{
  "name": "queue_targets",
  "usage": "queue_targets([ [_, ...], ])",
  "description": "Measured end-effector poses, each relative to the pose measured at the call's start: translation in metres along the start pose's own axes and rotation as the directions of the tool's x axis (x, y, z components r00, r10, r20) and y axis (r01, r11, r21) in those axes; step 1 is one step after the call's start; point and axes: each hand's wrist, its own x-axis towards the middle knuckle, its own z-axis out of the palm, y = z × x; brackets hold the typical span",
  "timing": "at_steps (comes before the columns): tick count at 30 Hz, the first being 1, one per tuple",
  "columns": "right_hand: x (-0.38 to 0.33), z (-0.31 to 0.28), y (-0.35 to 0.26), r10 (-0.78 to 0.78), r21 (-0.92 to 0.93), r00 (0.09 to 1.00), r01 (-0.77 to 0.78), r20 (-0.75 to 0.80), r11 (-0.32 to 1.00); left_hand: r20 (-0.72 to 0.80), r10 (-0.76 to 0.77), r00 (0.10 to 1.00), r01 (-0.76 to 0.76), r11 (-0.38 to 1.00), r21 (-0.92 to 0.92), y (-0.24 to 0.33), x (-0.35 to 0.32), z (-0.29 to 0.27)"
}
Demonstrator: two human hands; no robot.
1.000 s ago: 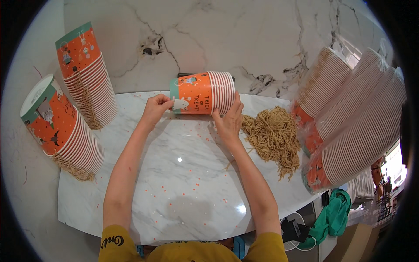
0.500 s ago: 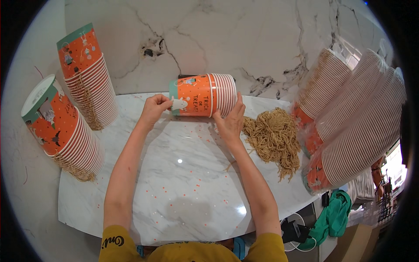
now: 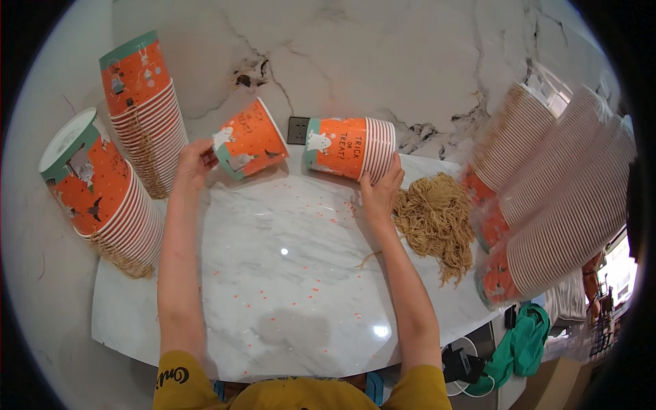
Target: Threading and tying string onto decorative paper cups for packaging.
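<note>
A single orange paper bucket (image 3: 251, 142) with a green base band and ghost pictures is tilted, its white rim facing right. My left hand (image 3: 196, 161) grips it at the green base, fingers curled partly out of sight behind it. To its right, a short nested stack of the same paper buckets (image 3: 350, 147) lies on its side, striped rims to the right. My right hand (image 3: 381, 194) is closed around the near side of those rims. A tangled heap of tan cords (image 3: 437, 222) rests on the table just right of my right hand.
Two tall stacks of buckets (image 3: 85, 174) (image 3: 140, 89) with tan cords stand at the left. Several plastic-wrapped bucket stacks (image 3: 564, 212) lean at the right. Small orange and white dots lie over the marble table (image 3: 239, 328). A dark socket (image 3: 298, 130) sits on the back wall.
One bucket has come off the stack's base end and moved left in my left hand. My right hand stays on the rest of the stack.
</note>
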Motion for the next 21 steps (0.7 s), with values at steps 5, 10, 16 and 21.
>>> queue_targets([
  [5,-0.003,0.002,-0.001,-0.070,-0.042,0.996,0.068,-0.047,0.997,0.033,-0.176,0.984,0.177,0.927,-0.331,0.000,0.009,-0.025],
  [10,0.019,-0.025,-0.028,-0.197,-0.153,0.967,0.173,-0.163,0.973,0.104,-0.255,0.961,0.275,0.863,-0.423,0.000,0.006,-0.013],
  [16,0.030,-0.103,-0.136,-0.252,0.843,0.950,-0.023,0.187,0.538,0.114,-0.303,0.946,0.317,0.797,-0.514,-0.002,0.006,-0.011],
  [21,0.014,-0.186,-0.183,-0.784,0.895,0.620,0.362,-0.022,0.261,0.231,-0.278,0.932,0.360,0.776,-0.518,-0.006,0.016,-0.022],
])
